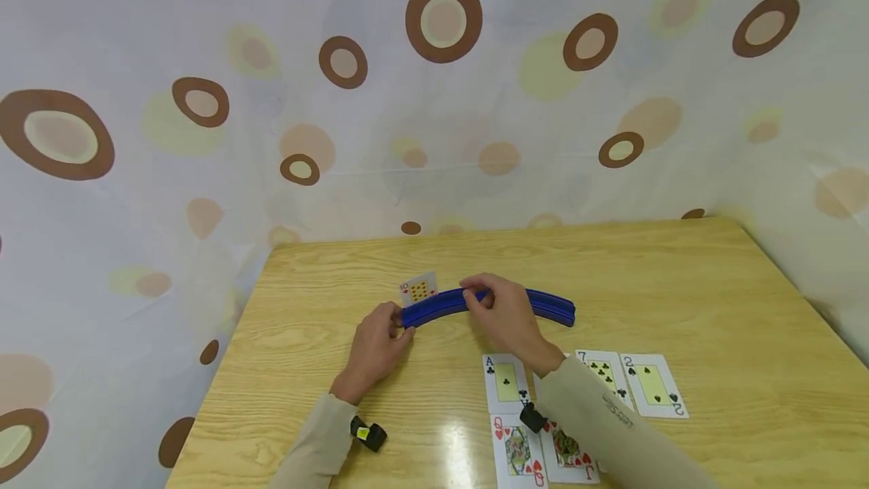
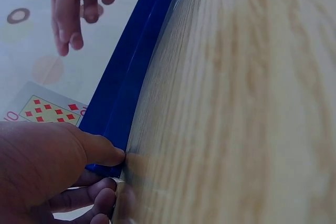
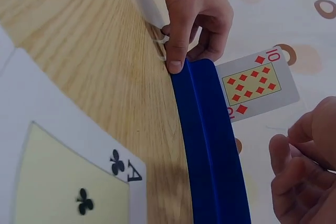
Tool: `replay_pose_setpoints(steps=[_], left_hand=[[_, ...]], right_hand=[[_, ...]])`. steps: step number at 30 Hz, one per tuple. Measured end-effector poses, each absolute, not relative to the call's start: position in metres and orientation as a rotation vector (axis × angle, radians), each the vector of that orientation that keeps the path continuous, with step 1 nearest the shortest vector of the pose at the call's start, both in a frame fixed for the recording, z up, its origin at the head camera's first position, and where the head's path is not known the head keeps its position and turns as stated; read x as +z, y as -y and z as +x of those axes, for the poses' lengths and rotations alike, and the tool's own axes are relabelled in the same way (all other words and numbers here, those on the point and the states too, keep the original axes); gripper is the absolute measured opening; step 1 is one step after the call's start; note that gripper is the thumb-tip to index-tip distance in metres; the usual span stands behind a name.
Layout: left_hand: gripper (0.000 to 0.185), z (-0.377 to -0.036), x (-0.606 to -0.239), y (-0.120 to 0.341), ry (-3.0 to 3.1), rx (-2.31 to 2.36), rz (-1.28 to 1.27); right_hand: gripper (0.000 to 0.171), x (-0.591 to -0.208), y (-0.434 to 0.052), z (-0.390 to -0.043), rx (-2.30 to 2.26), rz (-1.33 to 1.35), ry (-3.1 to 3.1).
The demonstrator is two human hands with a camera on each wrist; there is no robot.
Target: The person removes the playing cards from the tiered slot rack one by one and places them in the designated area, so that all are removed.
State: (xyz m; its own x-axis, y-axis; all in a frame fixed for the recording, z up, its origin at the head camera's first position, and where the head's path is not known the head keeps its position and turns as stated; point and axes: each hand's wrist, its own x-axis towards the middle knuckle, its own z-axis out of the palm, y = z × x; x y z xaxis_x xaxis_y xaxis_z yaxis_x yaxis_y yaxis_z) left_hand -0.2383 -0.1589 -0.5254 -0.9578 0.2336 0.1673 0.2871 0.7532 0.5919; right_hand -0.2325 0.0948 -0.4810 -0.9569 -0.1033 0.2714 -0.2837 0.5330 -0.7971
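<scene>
A long, curved blue card holder [image 1: 434, 308] lies across the middle of the table. My left hand [image 1: 376, 345] grips its left end, the thumb on the near face and fingers behind, as the left wrist view shows. A ten of diamonds [image 3: 254, 85] stands in the holder near that end, leaning back. Over the middle of the holder is my right hand [image 1: 505, 315], its fingers loosely bent. In the right wrist view, this right hand [image 3: 310, 166] shows nothing between thumb and fingers, beside the ten.
Face-up cards lie in rows at the near right: an ace of clubs [image 1: 505, 383], a seven of clubs [image 1: 600, 376], a two of spades [image 1: 654, 385], a queen of hearts [image 1: 517, 451] and a jack of hearts [image 1: 569, 455]. My right sleeve covers some. A patterned curtain [image 1: 434, 134] hangs behind the table.
</scene>
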Motion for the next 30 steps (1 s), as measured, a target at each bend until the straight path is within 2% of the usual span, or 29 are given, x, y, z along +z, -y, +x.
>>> replay_pose_setpoints(steps=[8,14,21,30], left_hand=[[0.024,-0.242,-0.524,0.156,2.855,-0.986,-0.441],[0.025,-0.244,-0.533,0.157,2.832,-1.04,-0.447],[0.026,-0.253,-0.564,0.166,2.758,-1.02,-0.477],[0.024,-0.241,-0.532,0.161,2.777,-1.003,-0.508]], right_hand=[[0.043,-0.482,-0.078,-0.25,1.464,0.394,2.654],[0.032,-0.486,-0.065,-0.251,1.502,0.309,2.561],[0.02,-0.486,-0.057,-0.253,1.5,0.279,2.531],[0.014,-0.486,-0.055,-0.253,1.442,0.322,2.519]])
